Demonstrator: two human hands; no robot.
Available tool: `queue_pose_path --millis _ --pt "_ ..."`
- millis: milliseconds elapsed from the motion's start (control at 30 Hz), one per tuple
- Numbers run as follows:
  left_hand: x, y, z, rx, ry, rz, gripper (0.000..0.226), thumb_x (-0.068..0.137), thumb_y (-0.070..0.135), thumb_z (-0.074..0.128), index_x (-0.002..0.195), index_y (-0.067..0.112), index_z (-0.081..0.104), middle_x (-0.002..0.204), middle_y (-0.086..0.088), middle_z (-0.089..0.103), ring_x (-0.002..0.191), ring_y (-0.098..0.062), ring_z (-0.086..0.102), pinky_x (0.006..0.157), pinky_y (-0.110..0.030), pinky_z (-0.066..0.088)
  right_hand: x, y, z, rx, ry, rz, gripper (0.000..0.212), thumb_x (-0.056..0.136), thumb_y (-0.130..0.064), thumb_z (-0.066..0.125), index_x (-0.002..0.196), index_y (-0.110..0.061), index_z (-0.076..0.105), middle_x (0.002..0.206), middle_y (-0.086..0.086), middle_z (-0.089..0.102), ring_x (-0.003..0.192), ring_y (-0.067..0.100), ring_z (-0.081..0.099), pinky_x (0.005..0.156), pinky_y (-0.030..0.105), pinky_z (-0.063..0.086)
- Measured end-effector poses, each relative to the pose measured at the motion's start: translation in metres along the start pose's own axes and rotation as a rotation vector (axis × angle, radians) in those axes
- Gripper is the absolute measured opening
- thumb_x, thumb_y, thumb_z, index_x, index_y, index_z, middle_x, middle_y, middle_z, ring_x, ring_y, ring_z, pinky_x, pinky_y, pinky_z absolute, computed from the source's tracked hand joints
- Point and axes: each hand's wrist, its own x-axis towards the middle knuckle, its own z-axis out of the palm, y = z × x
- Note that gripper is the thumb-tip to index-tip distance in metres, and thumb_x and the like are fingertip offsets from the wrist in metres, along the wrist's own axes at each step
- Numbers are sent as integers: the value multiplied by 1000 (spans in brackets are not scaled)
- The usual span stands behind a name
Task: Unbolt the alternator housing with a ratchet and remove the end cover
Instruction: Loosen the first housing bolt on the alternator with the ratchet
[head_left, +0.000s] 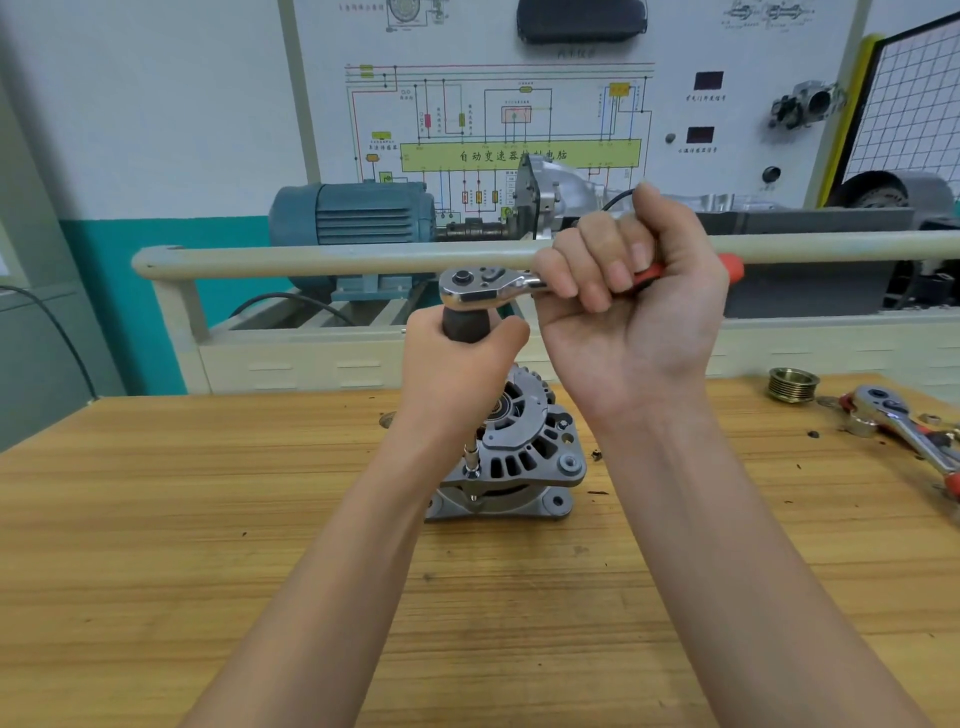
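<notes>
A grey alternator (524, 447) stands on the wooden bench (208, 519), end cover up. A chrome ratchet (483, 285) with a red handle is held level above it. My right hand (628, 306) grips that handle. Under the ratchet head a dark grip runs down into a slim extension and socket (471, 462), seated on a bolt at the housing's left edge. My left hand (457, 364) wraps round the dark grip and hides part of the alternator.
A brass-coloured pulley (793, 383) and a second ratchet (906, 431) lie at the bench's right end. Behind the bench runs a beige rail (311, 257), with a blue motor (358, 213) and a wiring-diagram board beyond.
</notes>
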Motion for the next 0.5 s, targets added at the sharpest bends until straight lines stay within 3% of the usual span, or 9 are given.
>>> queue_pose_path --millis 100,167,233,300,400,500 --pt "3 0 -3 -3 -18 -17 44 83 -5 58 51 13 33 47 -2 26 43 -15 21 42 -21 22 7 -2 -14 -57 -108 41 27 82 -12 54 56 -12 47 54 1 43 48 14 43 54 26 47" --pt "3 -1 -4 -15 -48 -33 45 84 -3 59 50 15 36 44 0 28 39 -12 22 41 -19 23 10 -3 -28 -227 -230 118 5 75 -10 57 79 -7 54 76 10 54 68 19 57 70 29 52" --pt "2 -1 -4 -34 -70 -54 47 85 -2 60 47 19 42 41 6 35 36 -8 28 39 -18 26 10 -3 -53 -568 -335 258 36 69 -7 61 104 -2 57 103 18 58 93 24 63 85 30 51" --pt "1 0 -3 -21 -74 -54 43 86 0 62 49 20 51 40 12 45 37 -3 41 40 -16 37 11 -3 -73 -925 -410 369 44 68 -13 68 111 -8 62 112 15 63 108 25 61 96 33 48" --pt "1 1 -4 39 -83 -28 37 86 7 64 54 13 47 41 11 43 41 -3 42 48 -15 41 11 -3 -90 -1299 -497 504 28 72 -18 75 98 -25 70 102 -2 70 102 13 64 94 32 51" --pt "2 1 -7 65 -143 -46 37 87 19 66 58 13 44 46 5 36 43 -9 34 47 -19 35 -1 14 -107 -1483 -518 524 12 80 -18 76 89 -24 72 82 -12 70 80 3 64 75 27 50"
